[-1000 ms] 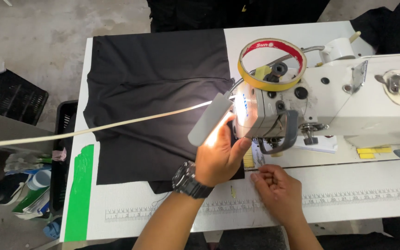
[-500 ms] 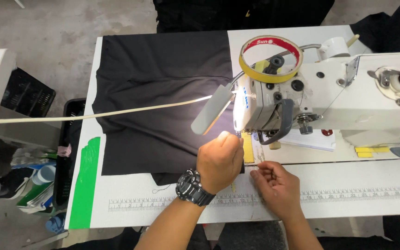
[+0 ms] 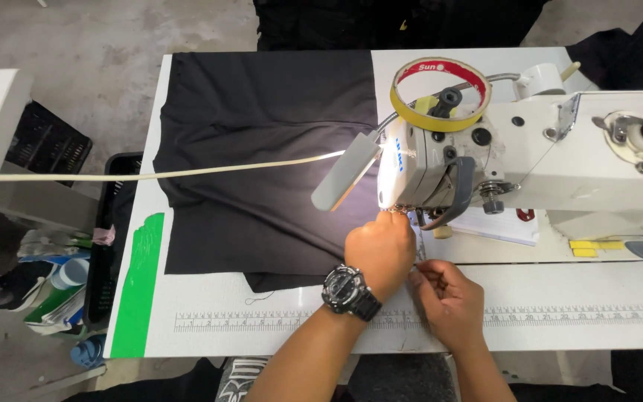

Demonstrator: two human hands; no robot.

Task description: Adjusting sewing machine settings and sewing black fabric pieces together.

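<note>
My left hand (image 3: 381, 249), with a black wristwatch, reaches under the head of the white sewing machine (image 3: 560, 149). Its fingertips are at the needle area, and the back of the hand hides what they touch. My right hand (image 3: 448, 301) rests on the white table (image 3: 560, 290) just right of the left wrist. Its fingers are pinched together, and I can make out nothing between them. A black fabric (image 3: 262, 149) lies spread on the table left of the machine, its near edge beside my left hand.
A lit lamp head (image 3: 344, 182) hangs left of the needle. A yellow and red tape roll (image 3: 440, 93) sits on the machine. A cream cord (image 3: 150, 175) crosses the fabric. Green tape (image 3: 139, 283) and a printed ruler strip (image 3: 262, 320) mark the table. Crates and clutter stand on the floor at left.
My left hand has moved right and up, from beside the lamp to the needle area. My right hand has closed in beside the left wrist.
</note>
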